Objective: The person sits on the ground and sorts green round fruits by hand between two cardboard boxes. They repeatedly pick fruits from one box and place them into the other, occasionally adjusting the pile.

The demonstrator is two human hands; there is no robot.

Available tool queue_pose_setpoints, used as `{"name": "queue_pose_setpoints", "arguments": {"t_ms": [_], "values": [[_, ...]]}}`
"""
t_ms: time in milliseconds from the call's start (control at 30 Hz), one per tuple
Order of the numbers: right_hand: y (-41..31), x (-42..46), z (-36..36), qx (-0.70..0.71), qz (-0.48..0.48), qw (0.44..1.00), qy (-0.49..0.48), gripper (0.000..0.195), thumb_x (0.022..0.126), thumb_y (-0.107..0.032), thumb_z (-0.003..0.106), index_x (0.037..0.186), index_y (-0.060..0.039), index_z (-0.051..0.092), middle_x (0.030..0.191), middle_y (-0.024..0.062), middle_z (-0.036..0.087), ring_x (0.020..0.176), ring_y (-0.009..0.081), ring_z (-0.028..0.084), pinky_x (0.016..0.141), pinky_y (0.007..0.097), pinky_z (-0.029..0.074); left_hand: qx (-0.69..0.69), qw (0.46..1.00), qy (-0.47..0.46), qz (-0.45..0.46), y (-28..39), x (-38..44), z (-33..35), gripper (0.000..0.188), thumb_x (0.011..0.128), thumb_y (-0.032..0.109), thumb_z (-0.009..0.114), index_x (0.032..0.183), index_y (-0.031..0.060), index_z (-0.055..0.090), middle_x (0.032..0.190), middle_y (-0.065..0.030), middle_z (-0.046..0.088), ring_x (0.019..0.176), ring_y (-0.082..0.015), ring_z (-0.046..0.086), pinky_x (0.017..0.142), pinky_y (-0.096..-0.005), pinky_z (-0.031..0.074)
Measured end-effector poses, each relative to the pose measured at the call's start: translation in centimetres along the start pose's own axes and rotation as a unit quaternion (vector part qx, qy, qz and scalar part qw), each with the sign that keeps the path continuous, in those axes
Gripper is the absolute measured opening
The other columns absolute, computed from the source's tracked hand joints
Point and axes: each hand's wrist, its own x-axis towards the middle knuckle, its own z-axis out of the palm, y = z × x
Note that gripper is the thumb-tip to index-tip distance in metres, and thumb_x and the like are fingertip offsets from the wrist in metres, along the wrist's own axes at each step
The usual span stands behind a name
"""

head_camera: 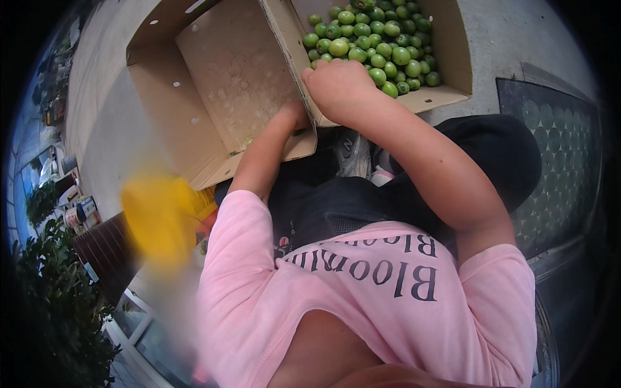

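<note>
Two open cardboard boxes stand side by side in front of me. The right cardboard box (451, 53) holds many round green fruits (383, 48) that look like husked tomatillos. In the left cardboard box (237, 72), the stained bottom is largely bare, with small green bits (249, 142) at the near edge. My left hand (295, 115) reaches into that box's near right corner, its fingers hidden. My right hand (339, 86) is bent over the near left corner of the right box, beside the fruits. Its fingertips are out of sight, so I cannot tell whether either hand holds anything.
Concrete ground (490, 43) surrounds the boxes. A dark panel with round shapes (558, 145) lies at right. Close to the camera is a blurred yellow object (157, 213). A brown ribbed container (104, 252) and leafy plants (53, 291) are at left. My shoe (354, 155) is below the boxes.
</note>
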Motion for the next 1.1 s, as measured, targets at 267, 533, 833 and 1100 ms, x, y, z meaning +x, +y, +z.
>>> {"name": "queue_pose_setpoints", "arguments": {"t_ms": [267, 533, 833, 1100], "values": [[-0.3, 0.0, 0.2, -0.012, -0.025, 1.0, 0.003, 0.02, 0.08, -0.007, 0.058, 0.1, -0.0054, 0.06, 0.096, 0.0108, 0.063, 0.091, 0.0274, 0.064, 0.072, 0.0379, 0.054, -0.286, 0.941, 0.18, -0.028, -4.3, -3.5, -0.2, 0.051, 0.08, 0.04, 0.065, 0.114, 0.0028, 0.061, 0.11, -0.0167, 0.065, 0.104, -0.0289, 0.061, 0.089, -0.0364, 0.047], [-1.9, -0.8, 0.5, 0.042, -0.095, 0.993, 0.049, 0.024, 0.084, -0.021, 0.06, 0.1, -0.005, 0.054, 0.089, 0.0135, 0.064, 0.085, 0.0316, 0.064, 0.07, 0.0412, 0.052, -0.592, 0.762, 0.249, 0.083, 0.8, -15.3, -6.0, 0.042, 0.095, 0.042, 0.048, 0.11, 0.0052, 0.06, 0.101, -0.0044, 0.064, 0.09, -0.0126, 0.059, 0.084, -0.028, 0.045], [-1.7, -1.9, -0.9, 0.029, -0.09, 0.992, 0.085, 0.025, 0.083, -0.023, 0.062, 0.1, -0.0074, 0.054, 0.09, 0.0126, 0.063, 0.085, 0.032, 0.063, 0.069, 0.0427, 0.052, -0.638, 0.724, 0.233, 0.123, 2.5, -15.8, -5.7, 0.039, 0.094, 0.041, 0.052, 0.107, 0.006, 0.061, 0.1, -0.0038, 0.064, 0.093, -0.0123, 0.059, 0.084, -0.0275, 0.046], [1.8, -1.0, -3.2, -0.073, 0.05, 0.976, 0.199, 0.017, 0.08, -0.01, 0.056, 0.094, -0.0067, 0.064, 0.089, 0.0158, 0.067, 0.085, 0.0308, 0.066, 0.07, 0.0433, 0.052, -0.376, 0.915, 0.136, -0.043, -3.8, -8.3, -2.7, 0.043, 0.084, 0.04, 0.065, 0.114, 0.0092, 0.061, 0.106, -0.0082, 0.064, 0.093, -0.0186, 0.061, 0.082, -0.0301, 0.048]]}}
